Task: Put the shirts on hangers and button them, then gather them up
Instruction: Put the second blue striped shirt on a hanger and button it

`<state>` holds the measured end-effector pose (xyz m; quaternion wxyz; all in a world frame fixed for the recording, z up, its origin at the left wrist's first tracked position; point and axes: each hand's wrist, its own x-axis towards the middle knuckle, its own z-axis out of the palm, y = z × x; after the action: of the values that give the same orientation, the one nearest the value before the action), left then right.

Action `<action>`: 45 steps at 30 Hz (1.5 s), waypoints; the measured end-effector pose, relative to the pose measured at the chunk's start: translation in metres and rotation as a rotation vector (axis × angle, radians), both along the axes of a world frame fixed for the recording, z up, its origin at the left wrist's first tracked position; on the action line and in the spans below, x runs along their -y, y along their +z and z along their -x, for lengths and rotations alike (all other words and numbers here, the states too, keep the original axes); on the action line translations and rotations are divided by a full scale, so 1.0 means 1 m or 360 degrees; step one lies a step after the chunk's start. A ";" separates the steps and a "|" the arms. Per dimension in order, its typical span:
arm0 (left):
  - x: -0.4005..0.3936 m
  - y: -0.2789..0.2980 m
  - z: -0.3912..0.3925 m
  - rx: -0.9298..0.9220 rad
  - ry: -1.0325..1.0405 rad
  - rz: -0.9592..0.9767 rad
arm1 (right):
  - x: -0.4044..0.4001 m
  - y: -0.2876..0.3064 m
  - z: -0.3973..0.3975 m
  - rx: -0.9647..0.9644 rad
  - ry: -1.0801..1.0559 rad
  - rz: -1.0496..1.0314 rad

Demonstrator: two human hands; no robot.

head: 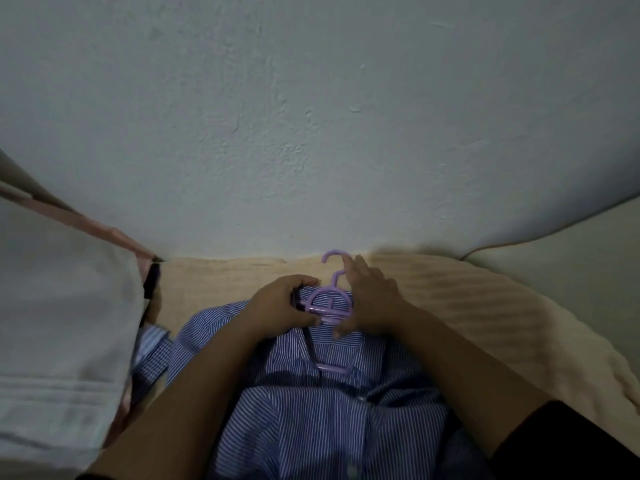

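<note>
**Two hands at the collar**

Two hands meet at the neck of the shirt (322, 427) we have laid on the bed. Our left hand (282, 308) curls round the left side of the collar, thumb below and fingers above, gripping the cloth just beside the hanger (329, 303). Our right hand (369, 296) lies flatter — fingers stretched up alongside the hanger's hook, the thumb pressed down on the collar's right side; it is relaxed and grasps nothing that we can see.

The hanger is purple, its hook pointing toward the wall (311, 116), its round middle showing in the open neck and its lower bar visible further down inside the shirt. The shirt is blue with fine white stripes, front side up, with one button (361, 398) showing on the placket.

Under it lies a cream blanket (485, 306). To the left a pale cloth (62, 323) hangs down, and beside it another garment — a checked blue one (156, 362) — pokes out.
</note>
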<state>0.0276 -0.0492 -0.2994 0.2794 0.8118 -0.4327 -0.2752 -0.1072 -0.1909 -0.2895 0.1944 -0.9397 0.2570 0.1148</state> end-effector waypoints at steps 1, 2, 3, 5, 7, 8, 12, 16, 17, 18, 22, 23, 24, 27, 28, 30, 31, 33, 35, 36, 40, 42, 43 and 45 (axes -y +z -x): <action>0.000 0.001 0.002 0.0011 -0.0008 0.0018 | 0.000 0.002 0.001 0.0019 -0.0019 -0.0016; -0.001 0.004 0.004 0.0040 -0.0006 0.0048 | -0.001 0.005 0.002 0.0044 -0.0026 -0.0038; -0.002 0.007 0.005 0.0073 0.0001 0.0090 | -0.002 0.009 0.003 0.0080 -0.0026 -0.0059; -0.007 0.019 0.009 0.0142 0.0001 0.0185 | -0.007 0.021 0.006 0.0212 -0.0022 -0.0091; -0.012 0.037 0.014 0.0246 -0.0010 0.0283 | -0.013 0.036 0.012 0.0432 0.0027 -0.0011; -0.015 0.048 0.017 0.0309 -0.0015 0.0333 | -0.017 0.045 0.017 0.0540 0.0056 0.0081; -0.029 0.107 0.034 0.0607 -0.0054 0.0657 | -0.032 0.098 0.033 0.0953 0.0054 0.0432; -0.048 0.181 0.058 0.0974 -0.0070 0.0897 | -0.053 0.183 0.058 0.1072 0.0029 0.0542; -0.053 0.201 0.064 0.1086 -0.0062 0.0955 | -0.059 0.205 0.066 0.1118 0.0051 0.0595; -0.059 0.221 0.072 0.1192 -0.0052 0.1009 | -0.065 0.228 0.074 0.1158 0.0074 0.0645; -0.088 0.301 0.101 0.1398 -0.0019 0.1190 | -0.094 0.311 0.109 0.1264 0.0174 0.0939; -0.096 0.319 0.108 0.1417 -0.0006 0.1243 | -0.102 0.331 0.118 0.1296 0.0181 0.0986; -0.104 0.336 0.116 0.1434 0.0006 0.1298 | -0.110 0.349 0.127 0.1332 0.0182 0.1022; -0.122 0.380 0.139 0.1508 -0.0009 0.1391 | -0.131 0.396 0.152 0.1393 0.0185 0.1112; -0.127 0.392 0.146 0.1533 -0.0032 0.1403 | -0.137 0.407 0.160 0.1396 0.0193 0.1137; -0.134 0.411 0.159 0.1568 -0.0085 0.1434 | -0.147 0.423 0.176 0.1414 0.0206 0.1176; -0.137 0.418 0.164 0.1575 -0.0110 0.1447 | -0.152 0.428 0.183 0.1430 0.0205 0.1189; -0.143 0.427 0.172 0.1588 -0.0153 0.1463 | -0.158 0.431 0.197 0.1485 0.0184 0.1211; -0.146 0.432 0.180 0.1628 -0.0194 0.1472 | -0.162 0.430 0.208 0.1569 0.0184 0.1243; -0.148 0.435 0.183 0.1651 -0.0211 0.1482 | -0.163 0.428 0.212 0.1626 0.0202 0.1268; -0.157 0.448 0.191 0.1712 -0.0181 0.1543 | -0.163 0.431 0.229 0.1865 0.0257 0.1158; -0.165 0.456 0.188 0.1667 -0.0122 0.1559 | -0.166 0.437 0.241 0.1952 0.0224 0.0840; -0.169 0.459 0.185 0.1651 -0.0086 0.1571 | -0.166 0.441 0.247 0.1969 0.0185 0.0679; -0.179 0.467 0.178 0.1662 -0.0015 0.1590 | -0.161 0.446 0.257 0.1996 0.0060 0.0468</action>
<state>-0.1507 0.1300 0.1673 0.3727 0.6108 -0.5873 0.3781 -0.3644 -0.0297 0.1563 0.1749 -0.8495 0.0911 -0.4893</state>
